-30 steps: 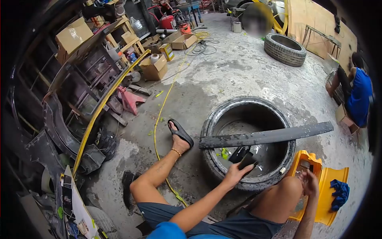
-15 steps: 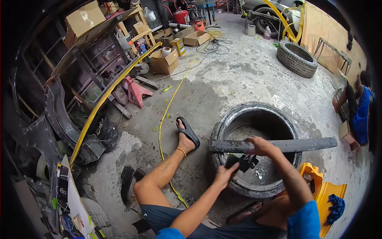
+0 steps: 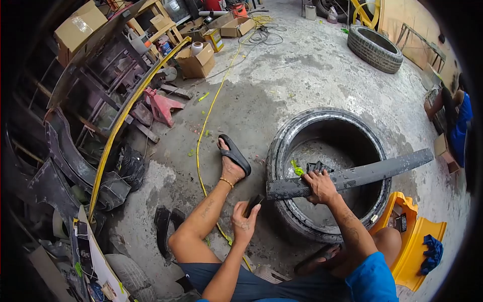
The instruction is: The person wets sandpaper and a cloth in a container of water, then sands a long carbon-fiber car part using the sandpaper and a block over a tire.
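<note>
A long dark grey plastic strip (image 3: 382,168) with a scuffed surface lies across the top of a tire (image 3: 279,146) resting flat on the floor. My right hand (image 3: 322,187) grips the strip near its left end, fingers over the far edge and thumb on the near side. Left of the tire, my left hand (image 3: 243,224) is closed around a small dark block (image 3: 254,205), held clear of the strip. Just beyond my right fingers, a crumpled black piece (image 3: 318,166) and a bright green scrap (image 3: 297,168) show inside the tire ring.
Yellow bodywork (image 3: 420,251) with a dark blue cloth (image 3: 431,254) sits at the right. A yellow hose (image 3: 201,136) crosses the floor past my sandal. A red jack stand (image 3: 162,105), cardboard boxes (image 3: 196,60) and another tire (image 3: 375,49) stand farther off. Another person (image 3: 458,121) is at the right edge.
My left hand has drawn back from the tire toward my knee. My right hand has settled over the strip, whose right end now angles farther away. The camera view has shifted.
</note>
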The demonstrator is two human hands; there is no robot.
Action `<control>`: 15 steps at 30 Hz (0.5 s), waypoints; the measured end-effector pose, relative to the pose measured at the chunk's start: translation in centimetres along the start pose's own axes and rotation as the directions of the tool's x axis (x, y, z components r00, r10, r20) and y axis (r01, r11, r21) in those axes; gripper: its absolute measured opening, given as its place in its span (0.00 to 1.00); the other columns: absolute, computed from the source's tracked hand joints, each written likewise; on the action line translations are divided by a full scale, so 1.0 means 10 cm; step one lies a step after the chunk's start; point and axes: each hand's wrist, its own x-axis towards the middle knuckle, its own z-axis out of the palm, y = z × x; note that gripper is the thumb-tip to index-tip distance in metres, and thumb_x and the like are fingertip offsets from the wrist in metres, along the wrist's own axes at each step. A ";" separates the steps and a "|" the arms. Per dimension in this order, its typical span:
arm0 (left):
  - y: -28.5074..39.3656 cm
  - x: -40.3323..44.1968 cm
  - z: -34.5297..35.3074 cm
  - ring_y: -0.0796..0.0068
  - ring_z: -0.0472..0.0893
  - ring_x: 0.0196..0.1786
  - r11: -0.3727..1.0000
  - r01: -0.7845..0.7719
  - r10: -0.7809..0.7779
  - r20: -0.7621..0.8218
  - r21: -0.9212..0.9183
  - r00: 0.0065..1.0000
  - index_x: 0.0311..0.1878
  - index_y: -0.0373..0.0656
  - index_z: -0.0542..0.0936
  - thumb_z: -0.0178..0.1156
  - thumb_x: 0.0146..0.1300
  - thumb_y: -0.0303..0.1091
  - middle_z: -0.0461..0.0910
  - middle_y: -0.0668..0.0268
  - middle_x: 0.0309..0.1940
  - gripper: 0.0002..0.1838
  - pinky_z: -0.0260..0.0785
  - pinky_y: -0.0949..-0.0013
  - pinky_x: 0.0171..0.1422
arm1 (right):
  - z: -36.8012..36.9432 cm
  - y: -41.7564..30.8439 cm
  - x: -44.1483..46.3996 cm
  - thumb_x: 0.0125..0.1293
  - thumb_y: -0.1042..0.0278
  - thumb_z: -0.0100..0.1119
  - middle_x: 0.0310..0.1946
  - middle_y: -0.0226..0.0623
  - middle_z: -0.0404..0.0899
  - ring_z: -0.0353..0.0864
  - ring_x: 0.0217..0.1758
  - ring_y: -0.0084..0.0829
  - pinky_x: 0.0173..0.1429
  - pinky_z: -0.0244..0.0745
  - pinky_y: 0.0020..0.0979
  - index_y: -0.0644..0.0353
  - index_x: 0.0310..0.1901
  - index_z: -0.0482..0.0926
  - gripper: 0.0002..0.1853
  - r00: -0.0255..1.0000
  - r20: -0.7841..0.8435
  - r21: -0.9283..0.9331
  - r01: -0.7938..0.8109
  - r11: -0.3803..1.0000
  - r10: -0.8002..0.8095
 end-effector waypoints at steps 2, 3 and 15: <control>-0.05 0.02 0.13 0.52 0.85 0.45 0.998 -0.055 0.054 0.023 0.037 0.998 0.47 0.34 0.85 0.73 0.66 0.36 0.82 0.54 0.43 0.15 0.77 0.59 0.52 | 0.02 -0.02 -0.01 0.48 0.49 0.79 0.54 0.37 0.79 0.78 0.66 0.42 0.68 0.65 0.51 0.48 0.71 0.69 0.47 0.999 -0.043 0.021 -0.027 0.999 0.028; -0.12 0.03 0.21 0.51 0.84 0.47 0.992 -0.120 0.119 0.031 0.047 0.992 0.49 0.34 0.85 0.72 0.65 0.31 0.82 0.54 0.44 0.13 0.76 0.58 0.53 | 0.02 -0.02 0.00 0.48 0.47 0.79 0.54 0.36 0.80 0.78 0.65 0.41 0.69 0.64 0.50 0.48 0.70 0.70 0.46 0.999 -0.034 0.015 -0.040 0.999 0.040; -0.26 0.20 0.50 0.47 0.80 0.53 0.927 -0.354 0.337 0.139 0.125 0.931 0.56 0.36 0.83 0.63 0.50 0.16 0.80 0.53 0.47 0.26 0.73 0.53 0.59 | 0.06 0.06 0.01 0.50 0.46 0.78 0.56 0.37 0.79 0.77 0.67 0.42 0.71 0.65 0.50 0.48 0.70 0.70 0.46 1.000 -0.020 0.035 -0.019 0.999 0.020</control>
